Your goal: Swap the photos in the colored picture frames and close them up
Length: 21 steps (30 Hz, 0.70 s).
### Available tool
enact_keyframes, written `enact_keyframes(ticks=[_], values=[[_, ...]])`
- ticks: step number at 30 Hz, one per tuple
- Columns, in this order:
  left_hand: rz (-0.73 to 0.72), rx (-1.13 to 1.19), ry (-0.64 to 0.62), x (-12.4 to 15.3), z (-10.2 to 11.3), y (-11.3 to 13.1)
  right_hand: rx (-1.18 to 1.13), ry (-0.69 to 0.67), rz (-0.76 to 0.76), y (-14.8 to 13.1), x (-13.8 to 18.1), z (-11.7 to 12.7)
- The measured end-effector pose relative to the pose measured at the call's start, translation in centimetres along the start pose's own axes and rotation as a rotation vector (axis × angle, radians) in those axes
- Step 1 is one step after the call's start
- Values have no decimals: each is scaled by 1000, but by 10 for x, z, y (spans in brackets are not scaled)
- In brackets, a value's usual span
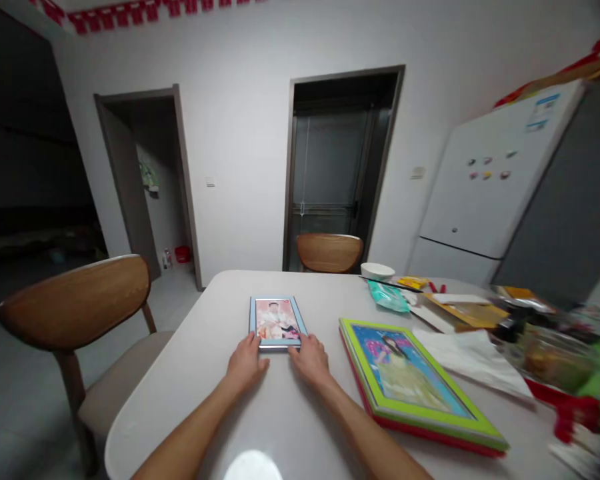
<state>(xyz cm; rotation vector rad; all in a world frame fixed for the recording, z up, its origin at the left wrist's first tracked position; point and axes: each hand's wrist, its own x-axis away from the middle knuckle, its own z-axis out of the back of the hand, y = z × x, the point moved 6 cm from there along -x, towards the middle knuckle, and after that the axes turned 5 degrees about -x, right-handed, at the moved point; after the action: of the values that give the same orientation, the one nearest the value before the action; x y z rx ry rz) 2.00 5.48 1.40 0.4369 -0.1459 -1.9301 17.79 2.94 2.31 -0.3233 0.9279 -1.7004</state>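
A small photo frame [277, 321] with a light blue border lies on the white table in front of me, its picture facing up. My left hand [246, 362] grips the near left corner, and my right hand [311, 358] has the near right corner, thumbs toward the front edge. The fingertips under the frame are partly hidden. To the right of my right hand is a larger photo frame [480, 425] with a lime green border, stacked on a red-edged one [353, 373].
A green packet [389, 296], a white bowl [377, 271] and a white sheet of paper [473, 360] lie on the table's right side, beside a cluttered heap with a clear container [555, 357]. Wooden chairs stand at the left [80, 300] and far side [330, 252]. A refrigerator [485, 187] is behind.
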Motion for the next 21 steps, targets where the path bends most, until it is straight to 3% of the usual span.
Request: enact_keyframes(ticks=[6, 11, 15, 19, 21], values=[[55, 155, 26, 37, 16, 3, -258, 26, -191, 17, 10, 7], [75, 384, 35, 74, 27, 15, -550, -36, -158, -16, 49, 29], [46, 639, 13, 92, 43, 36, -753, -13, 24, -64, 84, 64], [86, 1388, -51, 110, 68, 48, -483, -108, 358, -104, 126, 67], [106, 1601, -74, 119, 77, 47, -355, -146, 528, -113, 147, 54]])
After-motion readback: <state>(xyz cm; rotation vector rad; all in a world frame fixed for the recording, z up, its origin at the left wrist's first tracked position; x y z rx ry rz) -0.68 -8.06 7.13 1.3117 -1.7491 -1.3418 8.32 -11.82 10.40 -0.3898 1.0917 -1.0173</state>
